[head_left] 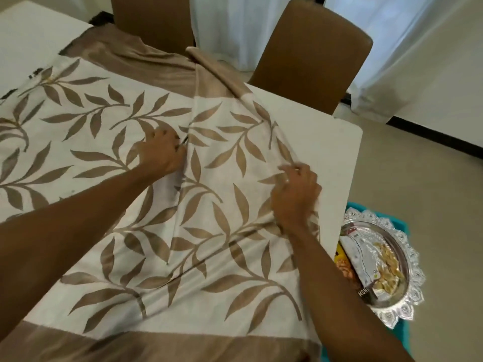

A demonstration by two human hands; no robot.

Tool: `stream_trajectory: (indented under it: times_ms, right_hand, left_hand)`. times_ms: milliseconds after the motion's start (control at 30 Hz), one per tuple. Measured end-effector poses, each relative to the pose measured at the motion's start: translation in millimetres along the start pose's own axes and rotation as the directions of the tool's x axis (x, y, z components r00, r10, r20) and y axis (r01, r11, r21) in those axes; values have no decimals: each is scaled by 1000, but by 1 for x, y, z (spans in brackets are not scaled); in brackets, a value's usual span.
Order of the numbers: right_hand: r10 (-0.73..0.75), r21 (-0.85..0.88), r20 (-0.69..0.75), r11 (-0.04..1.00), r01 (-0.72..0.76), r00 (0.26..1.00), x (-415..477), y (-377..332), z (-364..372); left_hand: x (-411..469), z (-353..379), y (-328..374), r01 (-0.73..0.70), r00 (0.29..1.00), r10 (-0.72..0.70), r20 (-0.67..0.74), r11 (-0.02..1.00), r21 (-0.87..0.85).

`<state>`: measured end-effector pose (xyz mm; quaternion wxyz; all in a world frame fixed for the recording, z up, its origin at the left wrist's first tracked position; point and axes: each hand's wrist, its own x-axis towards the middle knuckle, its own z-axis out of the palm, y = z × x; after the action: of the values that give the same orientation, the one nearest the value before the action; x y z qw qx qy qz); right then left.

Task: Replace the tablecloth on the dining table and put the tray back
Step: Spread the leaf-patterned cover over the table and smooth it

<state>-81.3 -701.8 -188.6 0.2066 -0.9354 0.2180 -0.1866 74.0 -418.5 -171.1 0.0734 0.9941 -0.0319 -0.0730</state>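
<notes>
While the cloth lay half spread, these were the things to tell.

How it would handle: the tablecloth (162, 194) looked soft, thin and light. It bent and bunched easily, so I think it would slide on the smooth table (321, 142) if pulled hard.

Where to hold it: I think the best place was at the edges and at the raised folds, where the cloth could be pinched.

How it looked: it was cream with big brown leaves, and it had a plain shiny brown band along its sides. It was wrinkled, with a long fold down the middle and a bunched ridge toward the far corner.

Where it was: it lay on the table but not straight. The right side of the white top was bare.

Left hand (163, 150): it was closed on the middle fold, pinching the cloth.

Right hand (296, 194): it was pinching the cloth's right edge in its fingers.

Tray (407, 270): the silver tray with snack packets (366, 259) sat low down beside the table, on something blue (402, 223), not yet put back.

Chairs (311, 53): two brown chairs stood at the far side.
</notes>
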Motion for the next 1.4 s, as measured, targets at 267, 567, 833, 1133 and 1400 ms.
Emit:
stream_trajectory:
  times_ms: [267,567,833,1133,1400]
  right_hand:
    - [-138,-185,413,955,231,900,92,-7,59]
    - [156,-266,83,955,-129,984,78,56,9]
    - [-246,-160,355,935,317,902,104,0,69]
    - [-80,-249,255,958,145,964,72,90,4]
    - [-59,-172,180,981,90,982,81,73,-8]
  left_hand:
    - [64,20,29,-126,991,134,17,965,-231]
    - [92,29,45,-32,994,55,95,972,-231]
    - [71,30,80,-94,985,114,132,985,-143]
    - [63,18,89,-86,986,107,125,983,-160]
    - [46,24,139,-315,942,306,135,947,56]
